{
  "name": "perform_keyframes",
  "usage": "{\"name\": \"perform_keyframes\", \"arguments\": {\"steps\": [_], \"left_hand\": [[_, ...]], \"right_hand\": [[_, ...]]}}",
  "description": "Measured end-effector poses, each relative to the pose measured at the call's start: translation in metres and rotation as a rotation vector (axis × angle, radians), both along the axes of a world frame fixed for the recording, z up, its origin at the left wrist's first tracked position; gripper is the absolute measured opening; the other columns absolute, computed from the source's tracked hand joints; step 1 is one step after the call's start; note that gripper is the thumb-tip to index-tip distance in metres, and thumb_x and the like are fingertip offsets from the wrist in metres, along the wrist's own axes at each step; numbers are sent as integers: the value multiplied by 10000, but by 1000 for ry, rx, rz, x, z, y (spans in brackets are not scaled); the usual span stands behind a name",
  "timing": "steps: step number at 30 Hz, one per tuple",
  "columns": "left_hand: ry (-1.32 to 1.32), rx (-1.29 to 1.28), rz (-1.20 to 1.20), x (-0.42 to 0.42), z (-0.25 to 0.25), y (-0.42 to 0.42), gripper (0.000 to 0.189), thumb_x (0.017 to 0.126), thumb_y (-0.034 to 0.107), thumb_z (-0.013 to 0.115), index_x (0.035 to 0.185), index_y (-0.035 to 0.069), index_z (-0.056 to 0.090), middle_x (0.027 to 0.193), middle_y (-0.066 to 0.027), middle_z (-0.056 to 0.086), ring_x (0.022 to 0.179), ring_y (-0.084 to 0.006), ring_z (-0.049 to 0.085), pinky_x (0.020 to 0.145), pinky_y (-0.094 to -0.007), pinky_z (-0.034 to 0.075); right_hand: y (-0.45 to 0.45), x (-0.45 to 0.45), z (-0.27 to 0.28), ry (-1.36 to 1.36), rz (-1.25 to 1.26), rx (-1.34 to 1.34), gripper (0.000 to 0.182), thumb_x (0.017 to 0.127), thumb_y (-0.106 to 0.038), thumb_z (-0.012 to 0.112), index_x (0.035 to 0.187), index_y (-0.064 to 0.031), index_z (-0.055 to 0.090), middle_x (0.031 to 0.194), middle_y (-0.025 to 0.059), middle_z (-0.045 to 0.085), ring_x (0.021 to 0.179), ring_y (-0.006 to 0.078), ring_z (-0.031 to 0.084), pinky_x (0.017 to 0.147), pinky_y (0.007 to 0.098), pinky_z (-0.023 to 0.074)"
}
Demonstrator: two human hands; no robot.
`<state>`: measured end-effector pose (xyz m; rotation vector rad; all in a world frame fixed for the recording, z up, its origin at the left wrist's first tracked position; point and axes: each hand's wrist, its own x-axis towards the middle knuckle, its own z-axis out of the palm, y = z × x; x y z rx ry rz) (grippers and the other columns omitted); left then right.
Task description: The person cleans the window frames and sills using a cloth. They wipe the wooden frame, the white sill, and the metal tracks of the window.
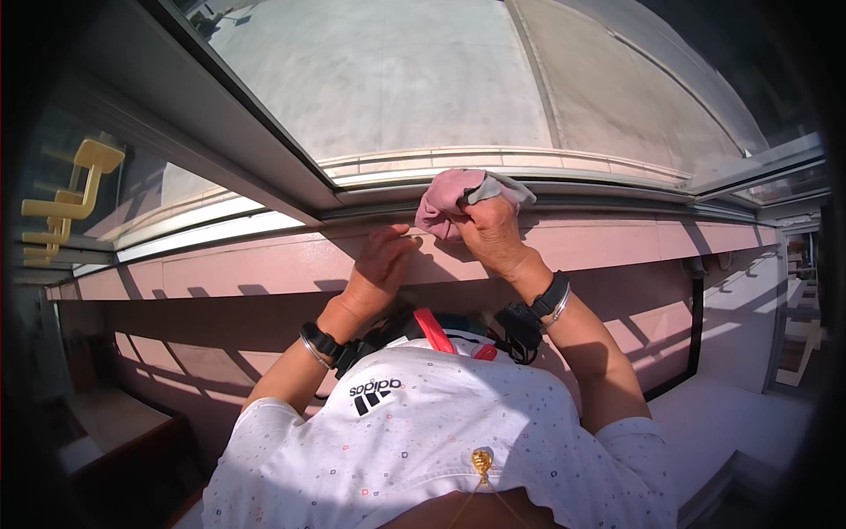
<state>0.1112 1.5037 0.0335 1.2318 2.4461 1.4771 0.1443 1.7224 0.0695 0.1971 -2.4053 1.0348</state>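
Observation:
My right hand grips a bunched pink and grey cloth against the lower rail of the window frame. Part of the cloth hangs over the front of the rail towards the pink sill. Left of the cloth, my left hand is held over the sill with its fingers loosely curled and apart, nothing in it. Through the window glass a pale paved ground shows. Whether the left fingertips touch the sill, I cannot tell.
A thick upright frame member slants up on the left. Beyond it, yellow plastic brackets show at the far left. Below the sill is a pink wall striped with shadows. A black strap with a red tab sits at my waist.

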Motion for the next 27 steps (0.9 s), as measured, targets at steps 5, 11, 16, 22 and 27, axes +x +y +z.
{"name": "perform_keyframes", "arguments": {"steps": [5,11,16,22,27], "left_hand": [[-176,36,106,0,-15,-42,237,826,-52,551,1046,16,608,1081,-155,579,987,-290,582,840,-342,474],[-225,56,149,-1,-19,-74,213,836,-78,510,1011,-6,607,1000,-132,608,920,-247,598,811,-298,475],[-244,15,9,-7,-5,-42,220,867,-84,495,1026,9,616,1014,-110,627,970,-212,610,862,-299,463],[-57,-107,-96,-6,-9,-3,159,852,-47,515,971,7,604,979,-142,628,913,-291,612,836,-346,486],[-6,-59,-149,3,-13,30,169,846,-7,523,994,1,602,1053,-161,608,1005,-314,574,912,-381,443]], "right_hand": [[-79,-45,11,68,321,72,210,695,-87,644,901,-79,602,877,111,592,822,318,593,712,398,481],[-104,-47,1,-285,383,-392,284,706,-58,636,987,-52,590,940,120,571,868,277,588,717,351,498],[-65,-30,-19,-62,309,73,266,732,-123,641,988,-97,572,983,119,577,932,287,567,785,394,464],[27,19,-44,39,49,102,128,670,-78,697,781,-93,635,850,83,620,864,293,582,717,379,477],[139,76,-65,-41,-308,211,201,701,42,555,846,-82,618,945,108,587,971,321,554,804,405,466]]}}
